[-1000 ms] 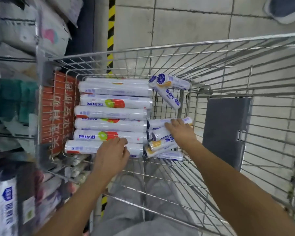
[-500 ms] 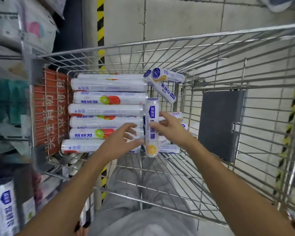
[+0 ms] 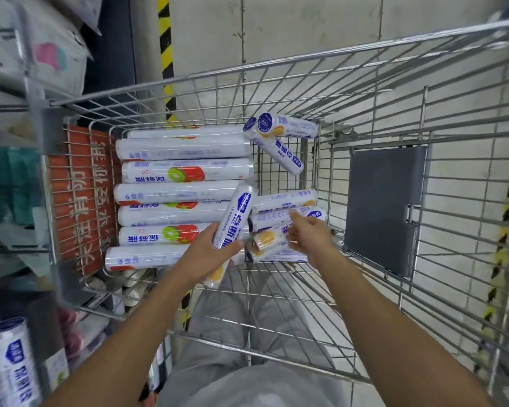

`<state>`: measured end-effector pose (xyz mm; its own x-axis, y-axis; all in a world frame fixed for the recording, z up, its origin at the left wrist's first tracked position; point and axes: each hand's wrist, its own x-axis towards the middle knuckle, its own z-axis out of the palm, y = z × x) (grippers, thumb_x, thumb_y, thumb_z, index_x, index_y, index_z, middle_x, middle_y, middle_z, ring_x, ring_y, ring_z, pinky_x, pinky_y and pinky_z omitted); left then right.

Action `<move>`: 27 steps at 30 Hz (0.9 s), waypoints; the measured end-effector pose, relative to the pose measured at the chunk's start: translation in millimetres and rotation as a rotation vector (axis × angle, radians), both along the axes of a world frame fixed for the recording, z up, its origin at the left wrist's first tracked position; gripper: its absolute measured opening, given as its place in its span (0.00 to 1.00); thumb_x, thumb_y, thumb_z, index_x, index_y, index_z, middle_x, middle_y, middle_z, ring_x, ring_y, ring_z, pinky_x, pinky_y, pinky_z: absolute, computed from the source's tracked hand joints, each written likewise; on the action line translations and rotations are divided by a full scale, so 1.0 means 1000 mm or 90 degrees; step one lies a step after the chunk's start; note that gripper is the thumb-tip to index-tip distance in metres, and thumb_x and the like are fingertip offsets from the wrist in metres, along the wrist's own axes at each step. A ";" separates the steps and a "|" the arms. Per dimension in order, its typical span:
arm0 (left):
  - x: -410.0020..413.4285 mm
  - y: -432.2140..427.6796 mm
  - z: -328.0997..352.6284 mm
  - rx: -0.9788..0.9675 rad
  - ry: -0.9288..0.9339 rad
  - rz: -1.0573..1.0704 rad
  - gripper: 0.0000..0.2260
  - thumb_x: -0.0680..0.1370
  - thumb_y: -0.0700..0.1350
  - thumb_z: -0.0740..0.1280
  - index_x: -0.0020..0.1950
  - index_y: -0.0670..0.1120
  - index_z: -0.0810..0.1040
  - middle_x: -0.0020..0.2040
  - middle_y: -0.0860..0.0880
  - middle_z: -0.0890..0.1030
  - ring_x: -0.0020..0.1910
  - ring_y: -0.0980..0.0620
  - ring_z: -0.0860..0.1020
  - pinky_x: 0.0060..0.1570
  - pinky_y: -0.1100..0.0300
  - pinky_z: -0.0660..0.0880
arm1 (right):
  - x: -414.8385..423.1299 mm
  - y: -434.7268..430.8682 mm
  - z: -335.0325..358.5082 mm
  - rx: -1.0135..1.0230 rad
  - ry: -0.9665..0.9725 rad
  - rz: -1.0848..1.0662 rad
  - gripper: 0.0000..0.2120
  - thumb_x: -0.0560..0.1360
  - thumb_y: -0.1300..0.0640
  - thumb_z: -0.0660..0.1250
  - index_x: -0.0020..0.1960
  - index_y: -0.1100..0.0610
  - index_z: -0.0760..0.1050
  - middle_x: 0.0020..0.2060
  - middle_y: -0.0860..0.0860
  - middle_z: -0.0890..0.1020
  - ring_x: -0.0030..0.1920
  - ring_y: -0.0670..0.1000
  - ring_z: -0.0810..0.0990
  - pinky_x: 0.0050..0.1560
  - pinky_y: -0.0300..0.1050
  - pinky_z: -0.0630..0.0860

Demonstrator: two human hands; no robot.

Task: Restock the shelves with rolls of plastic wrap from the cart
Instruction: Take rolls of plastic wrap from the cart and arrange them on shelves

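Left grip (image 3: 208, 254) curled, right grip (image 3: 309, 239) (apparently) loose

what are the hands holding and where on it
A short roll, gripped around its lower half by the left hand; blurred right hand reaches at the pile, hold unclear.

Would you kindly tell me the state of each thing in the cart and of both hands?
left hand: grips one short roll, tilted.
right hand: over the loose short rolls, blurred, grip unclear.
long rolls: stacked flat, side by side.
cart: partly loaded.
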<state>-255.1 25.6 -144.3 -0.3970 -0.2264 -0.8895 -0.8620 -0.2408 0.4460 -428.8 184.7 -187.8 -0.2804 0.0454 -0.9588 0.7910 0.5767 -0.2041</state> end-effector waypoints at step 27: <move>0.024 -0.016 0.093 -0.059 0.025 0.193 0.15 0.79 0.52 0.72 0.61 0.47 0.76 0.49 0.43 0.85 0.37 0.50 0.84 0.45 0.52 0.80 | 0.012 -0.015 0.124 -0.207 0.064 0.032 0.17 0.76 0.51 0.74 0.57 0.62 0.79 0.48 0.58 0.86 0.47 0.55 0.85 0.45 0.50 0.81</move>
<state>-231.3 9.9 -50.9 -0.3323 -0.4185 -0.8453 -0.7393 -0.4409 0.5089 -416.9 169.3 -64.2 -0.3688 -0.2743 -0.8881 0.7294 0.5069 -0.4594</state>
